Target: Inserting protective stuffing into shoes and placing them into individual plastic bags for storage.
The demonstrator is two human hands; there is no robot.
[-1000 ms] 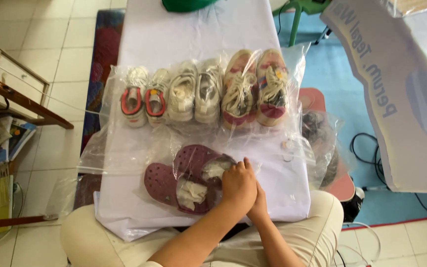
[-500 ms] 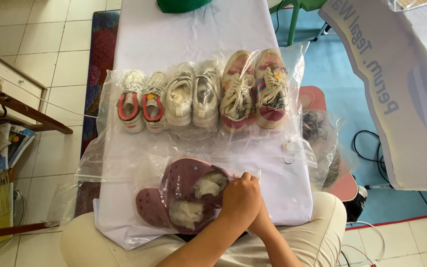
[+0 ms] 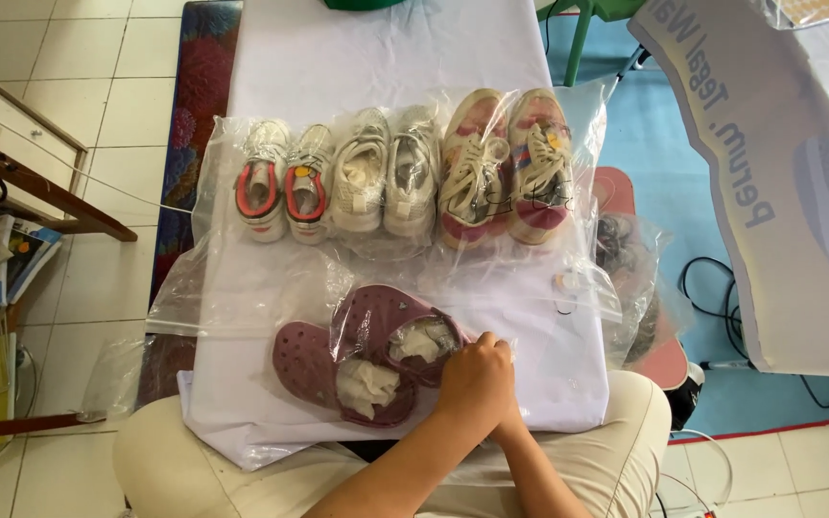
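Head view: one camera, looking down.
Hands (image 3: 477,384): stacked, pinching bag edge; which is on top unclear.
Maroon clogs (image 3: 367,355): bagged, desk (image 3: 530,374) at 6 o'clock, rotated slightly since earlier.
Sneakers (image 3: 386,173): 12 o'clock, unmoved.

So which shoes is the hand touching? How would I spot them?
Find the long white-covered table with a row of bagged pale sneakers across it. Nearer the person, below that row, a hand rests on the maroon clogs in clear plastic. They alone are dark purple-red, holed, laceless and stuffed with white paper.
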